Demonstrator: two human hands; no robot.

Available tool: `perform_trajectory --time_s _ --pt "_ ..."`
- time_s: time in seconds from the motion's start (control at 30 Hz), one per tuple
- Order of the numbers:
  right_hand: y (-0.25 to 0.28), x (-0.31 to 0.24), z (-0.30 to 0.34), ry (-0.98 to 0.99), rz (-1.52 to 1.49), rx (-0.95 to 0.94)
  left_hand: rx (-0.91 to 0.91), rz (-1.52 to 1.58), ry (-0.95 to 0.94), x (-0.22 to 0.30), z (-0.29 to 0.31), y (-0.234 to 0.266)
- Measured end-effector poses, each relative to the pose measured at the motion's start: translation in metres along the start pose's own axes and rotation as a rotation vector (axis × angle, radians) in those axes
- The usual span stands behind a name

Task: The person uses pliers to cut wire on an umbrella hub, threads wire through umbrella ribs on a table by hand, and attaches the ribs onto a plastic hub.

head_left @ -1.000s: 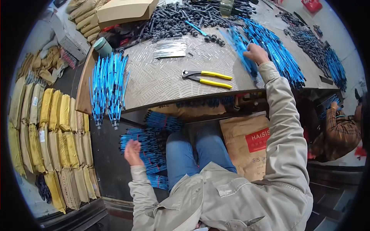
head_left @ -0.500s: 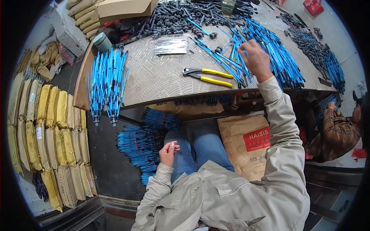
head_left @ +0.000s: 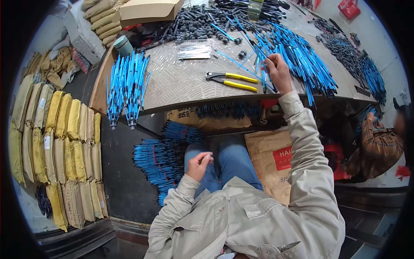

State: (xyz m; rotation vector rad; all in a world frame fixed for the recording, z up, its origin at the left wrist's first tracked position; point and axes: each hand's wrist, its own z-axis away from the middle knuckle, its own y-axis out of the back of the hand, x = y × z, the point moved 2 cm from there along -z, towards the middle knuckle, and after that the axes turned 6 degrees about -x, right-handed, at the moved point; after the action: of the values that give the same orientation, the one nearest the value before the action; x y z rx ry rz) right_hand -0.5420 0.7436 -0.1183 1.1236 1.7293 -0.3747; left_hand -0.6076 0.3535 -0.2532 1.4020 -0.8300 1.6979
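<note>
My right hand (head_left: 279, 72) is over the right half of the worktable, its fingers pinched on thin blue rods with black ends (head_left: 259, 51). How many it grips I cannot tell. Beside it spreads a large pile of blue rods (head_left: 307, 60). My left hand (head_left: 199, 166) hovers above my left thigh with thumb and fingers pressed together; no rod sticks out of it, and whatever it may pinch is hidden. Yellow-handled pliers (head_left: 233, 80) lie on the table left of my right hand. Another bunch of blue rods (head_left: 127, 88) overhangs the table's left front edge.
Black fittings (head_left: 194, 26) are heaped at the back, near a clear packet (head_left: 194, 49), a cardboard box (head_left: 151, 11) and a green-lidded cup (head_left: 123, 45). Tied blue bundles (head_left: 157, 162) stand below, left of my legs; a brown paper sack (head_left: 267, 164) is at the right. A co-worker (head_left: 379, 142) sits far right.
My right hand has come slightly left and nearer, and rods now slant up from its fingers. My left hand has shifted right over my lap. The view has turned a little.
</note>
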Motion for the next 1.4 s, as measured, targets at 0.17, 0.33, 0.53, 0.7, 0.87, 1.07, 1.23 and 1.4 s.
perform_trajectory --time_s 0.17,0.33,0.53,0.7,0.87,1.07,1.23,1.4 --pt "-0.008 -0.052 0.064 0.025 -0.247 0.015 0.064 -0.097 -0.323 0.079 -0.049 0.002" --pt "-0.041 -0.089 0.152 -0.034 -0.316 -0.102 0.069 0.199 -0.429 0.145 -0.079 -0.016" --pt "-0.07 -0.096 0.197 -0.185 -0.397 -0.171 0.161 0.43 -0.453 0.162 -0.08 -0.031" --pt "-0.064 -0.078 0.172 -0.001 -0.26 -0.243 0.218 0.558 -0.417 0.164 -0.084 -0.03" --pt "0.0 -0.017 0.042 -0.062 0.578 0.046 0.145 0.51 -0.426 0.173 -0.073 -0.035" --pt "0.0 0.035 -0.025 -0.222 1.123 -0.019 0.212 0.412 -0.481 0.18 -0.058 -0.032" --pt "0.005 0.018 -0.005 -0.31 0.863 -0.148 0.391 0.563 -0.488 0.16 -0.044 -0.013" --pt "-0.01 -0.038 0.11 -0.061 0.296 -0.131 0.353 0.606 -0.416 0.132 -0.04 -0.005"
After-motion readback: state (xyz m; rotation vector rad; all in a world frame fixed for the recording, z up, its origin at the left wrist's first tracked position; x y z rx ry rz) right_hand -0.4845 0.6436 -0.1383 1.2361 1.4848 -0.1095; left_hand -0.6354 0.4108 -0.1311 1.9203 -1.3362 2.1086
